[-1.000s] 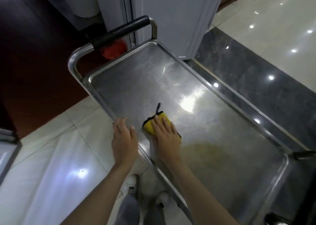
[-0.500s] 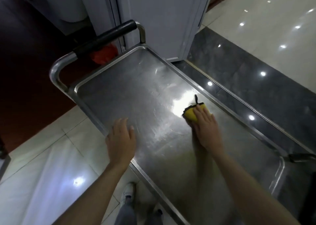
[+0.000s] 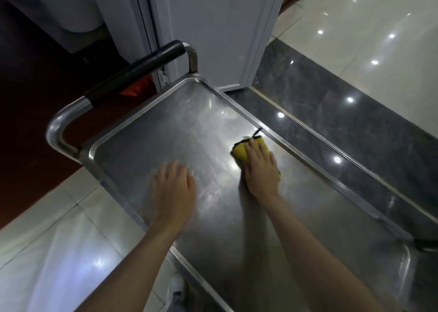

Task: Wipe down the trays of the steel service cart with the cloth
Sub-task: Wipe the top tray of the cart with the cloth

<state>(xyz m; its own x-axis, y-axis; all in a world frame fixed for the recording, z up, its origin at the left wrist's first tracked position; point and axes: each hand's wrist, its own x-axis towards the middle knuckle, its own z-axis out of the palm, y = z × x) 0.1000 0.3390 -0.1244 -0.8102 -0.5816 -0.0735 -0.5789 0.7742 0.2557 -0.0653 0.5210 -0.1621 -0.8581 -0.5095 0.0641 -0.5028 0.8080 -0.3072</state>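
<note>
Top tray (image 3: 151,131) of the steel cart, seen from above; I'm looking down over both forearms. My right hand (image 3: 260,169) lies flat on the yellow cloth (image 3: 240,151), fingers straight and together, palm pressing it onto the tray surface. No curl round the cloth that I can see, it's pinned rather than gripped. Cloth sits on the tray's far-right part, close to the right rim but not touching it; a black loop sticks out from its far corner. Most of the cloth is hidden under the hand, only the far-left yellow edge and a sliver by the wrist show.

My left hand (image 3: 174,188) is open, fingers spread and straight, holding nothing. It's over the tray near the left rim, a bit blurred; I can't tell if it touches the steel or hovers just above.

Tray surface shows smeary streaks and a ceiling-light glare between the hands. Cart handle (image 3: 135,72) with black grip at the far end. White cabinet (image 3: 220,27) just beyond the cart. Pale glossy floor tiles (image 3: 59,240) left, dark marble strip (image 3: 355,122) right. One shoe (image 3: 176,285) visible below the tray's near edge.
</note>
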